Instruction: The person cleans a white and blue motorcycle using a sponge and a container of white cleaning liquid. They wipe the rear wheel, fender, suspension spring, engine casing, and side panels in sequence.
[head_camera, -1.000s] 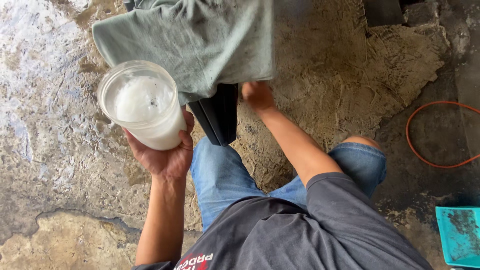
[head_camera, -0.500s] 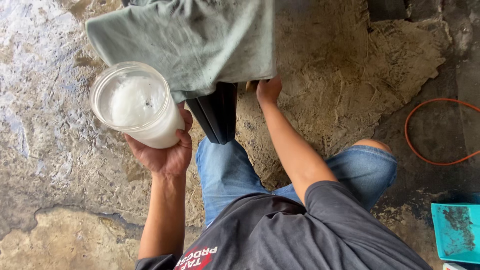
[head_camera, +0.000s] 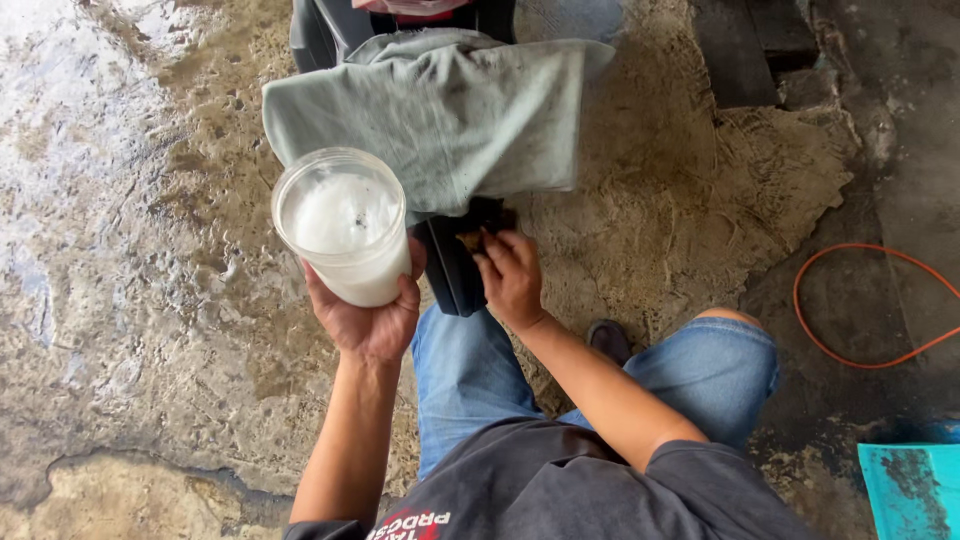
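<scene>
from the head view, our left hand (head_camera: 368, 318) is wrapped around a clear tub of white paste (head_camera: 344, 224), held up beside the grey-green cloth (head_camera: 440, 115). our right hand (head_camera: 512, 277) curls its fingers against the black machine part (head_camera: 455, 265) under the cloth; whether it grips anything, we cannot tell.
</scene>
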